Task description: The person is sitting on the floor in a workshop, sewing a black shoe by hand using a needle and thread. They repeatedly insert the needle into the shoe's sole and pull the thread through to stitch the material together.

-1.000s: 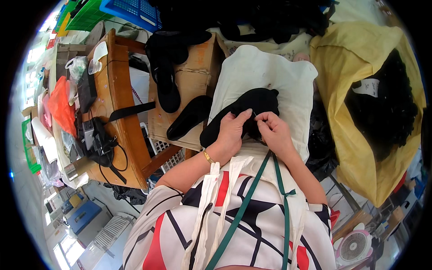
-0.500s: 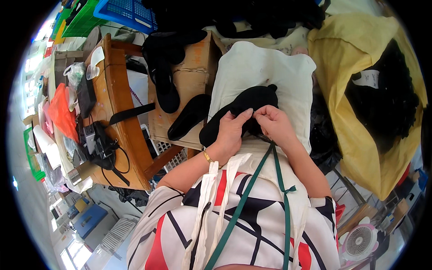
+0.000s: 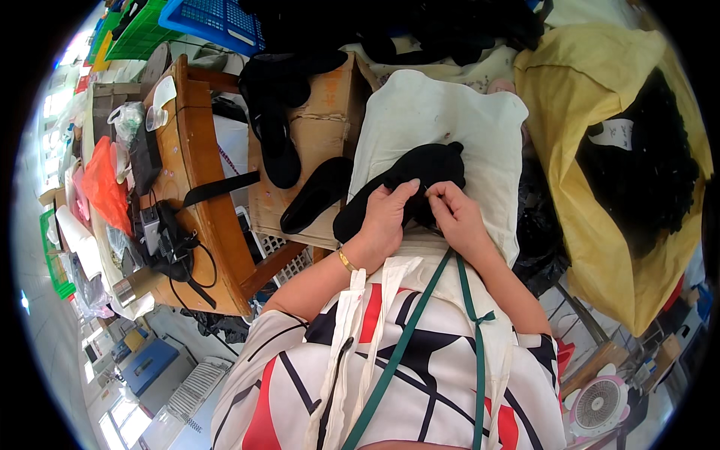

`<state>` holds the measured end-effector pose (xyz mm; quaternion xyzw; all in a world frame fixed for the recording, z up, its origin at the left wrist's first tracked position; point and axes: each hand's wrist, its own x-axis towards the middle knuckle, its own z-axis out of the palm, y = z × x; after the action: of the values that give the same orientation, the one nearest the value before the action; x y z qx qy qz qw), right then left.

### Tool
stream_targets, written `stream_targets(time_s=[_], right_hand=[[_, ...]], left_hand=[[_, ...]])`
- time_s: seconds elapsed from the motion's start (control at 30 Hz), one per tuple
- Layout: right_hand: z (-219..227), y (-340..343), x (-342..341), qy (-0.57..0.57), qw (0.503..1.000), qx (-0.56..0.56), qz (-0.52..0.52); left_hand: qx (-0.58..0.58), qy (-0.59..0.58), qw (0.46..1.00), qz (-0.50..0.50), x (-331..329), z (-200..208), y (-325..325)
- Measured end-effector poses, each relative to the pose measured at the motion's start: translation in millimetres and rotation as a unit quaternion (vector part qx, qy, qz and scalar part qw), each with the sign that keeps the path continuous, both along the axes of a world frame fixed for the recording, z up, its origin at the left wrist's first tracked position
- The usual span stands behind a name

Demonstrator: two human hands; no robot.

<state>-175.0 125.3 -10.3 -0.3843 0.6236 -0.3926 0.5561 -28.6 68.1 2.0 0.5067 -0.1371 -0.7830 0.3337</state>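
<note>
A black cloth shoe (image 3: 429, 161) lies slantwise across the white cloth (image 3: 420, 105) on my lap. My left hand (image 3: 384, 219) is closed on its near side, with the thumb pressed on top. Close beside that thumb, my right hand (image 3: 459, 219) pinches thumb and forefinger together at the shoe's edge. What sits between those fingertips is too small to make out. Part of the shoe is hidden under both hands. Another black shoe (image 3: 316, 196) rests on the cardboard box (image 3: 330, 97) to the left, near more black shoes (image 3: 277, 142).
At the left stands a wooden table (image 3: 217, 255) with a black bag (image 3: 169, 247) and cables. A yellow sack (image 3: 547, 97) full of black pieces is at the right. A blue basket (image 3: 214, 26) sits at the far left, and a small fan (image 3: 598, 403) at the lower right.
My right hand has shifted slightly down and its fingers have turned a little, still pinched by the shoe. The left hand and the shoe stay almost in place.
</note>
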Motion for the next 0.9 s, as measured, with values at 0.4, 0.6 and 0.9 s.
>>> stream_targets(time_s=[0.4, 0.6, 0.9], right_hand=[[-4.1, -7.1, 18.7, 0.088, 0.992, -0.078, -0.035], [31.8, -29.9, 6.3, -0.007, 0.997, 0.078, -0.013], [35.6, -28.3, -14.9, 0.173, 0.968, -0.182, 0.010]], left_hand=[[-0.009, 0.023, 0.999, -0.025, 0.6, -5.1, -0.1], [-0.043, 0.027, 0.997, -0.064, 4.6, -9.0, 8.4], [-0.327, -0.232, 0.881, -0.253, 5.6, -5.5, -2.6]])
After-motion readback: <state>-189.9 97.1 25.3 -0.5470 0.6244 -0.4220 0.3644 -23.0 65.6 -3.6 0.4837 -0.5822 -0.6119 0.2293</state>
